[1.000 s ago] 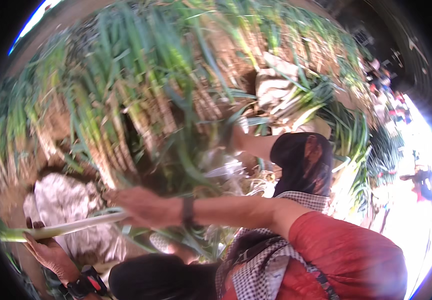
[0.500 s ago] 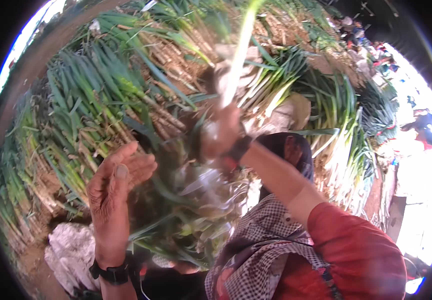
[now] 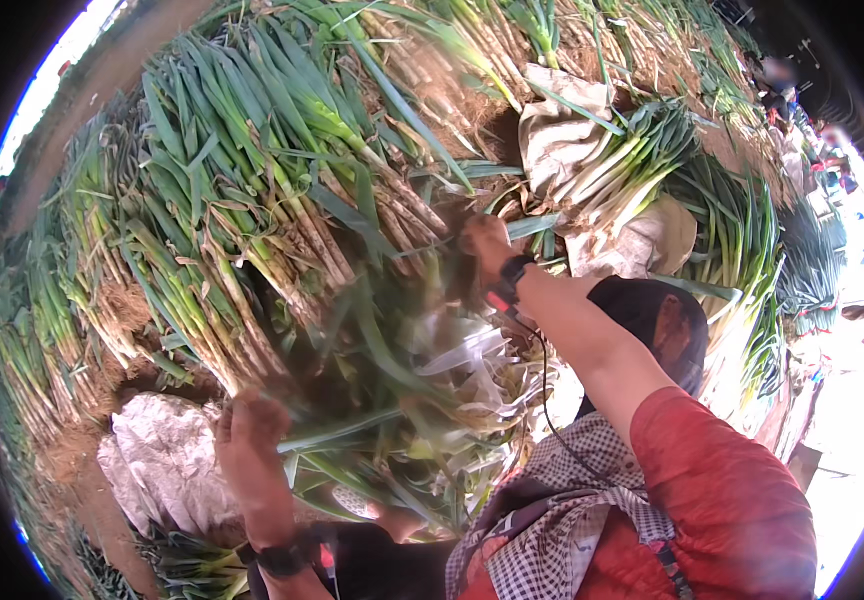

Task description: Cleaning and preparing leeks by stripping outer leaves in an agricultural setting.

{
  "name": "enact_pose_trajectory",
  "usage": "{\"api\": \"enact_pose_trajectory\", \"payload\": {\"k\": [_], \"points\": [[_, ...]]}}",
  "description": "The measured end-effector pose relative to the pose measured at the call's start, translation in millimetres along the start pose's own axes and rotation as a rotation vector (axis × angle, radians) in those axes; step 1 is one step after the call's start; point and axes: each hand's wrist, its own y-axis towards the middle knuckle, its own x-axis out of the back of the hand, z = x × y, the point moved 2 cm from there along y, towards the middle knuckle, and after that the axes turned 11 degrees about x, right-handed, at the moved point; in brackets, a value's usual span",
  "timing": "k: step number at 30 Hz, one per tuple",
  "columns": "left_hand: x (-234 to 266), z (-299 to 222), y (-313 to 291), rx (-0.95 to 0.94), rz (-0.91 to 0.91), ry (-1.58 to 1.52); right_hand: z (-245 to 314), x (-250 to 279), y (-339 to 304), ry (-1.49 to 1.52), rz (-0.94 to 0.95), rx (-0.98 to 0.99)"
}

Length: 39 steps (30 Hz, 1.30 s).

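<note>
My left hand [image 3: 250, 440] is closed around green leek leaves [image 3: 352, 430] low at the left, just beside a white sack [image 3: 157, 460]. My right hand [image 3: 484, 248] reaches up at the centre and grips the base of a long green leaf [image 3: 422, 130] from the leek pile. Between both hands lies a blurred heap of trimmed leaves and pale husks [image 3: 432, 390]. A black band sits on each wrist. My red sleeve and checked scarf fill the lower right.
Rows of bundled leeks [image 3: 252, 230] with earthy roots cover the ground at the left and top. Brown sacks [image 3: 562, 140] lie among more bundles [image 3: 642, 160] at the upper right. People stand in the bright far right.
My left hand dropped from open at chest height and closed on leaves by the white sack. My right hand lowered the long leaf it held up and moved right.
</note>
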Motion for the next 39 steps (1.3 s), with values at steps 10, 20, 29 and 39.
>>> {"api": "enact_pose_trajectory", "payload": {"k": [10, 20, 29, 39], "points": [[-9, 10, 3, 0.266, 0.104, -0.015, -32, -23, 103, -1.169, 0.106, 0.396], [-14, -1, -8, 0.273, 0.132, 0.001, 58, -108, -40, -0.504, 0.503, 0.185], [-24, 3, -11, 0.156, 0.227, 0.121, 10, -103, -209, 0.362, 0.597, -0.502], [-12, 12, 8, -0.062, 0.169, 0.193, 157, -121, -318, 0.272, 0.627, -0.303]]}}
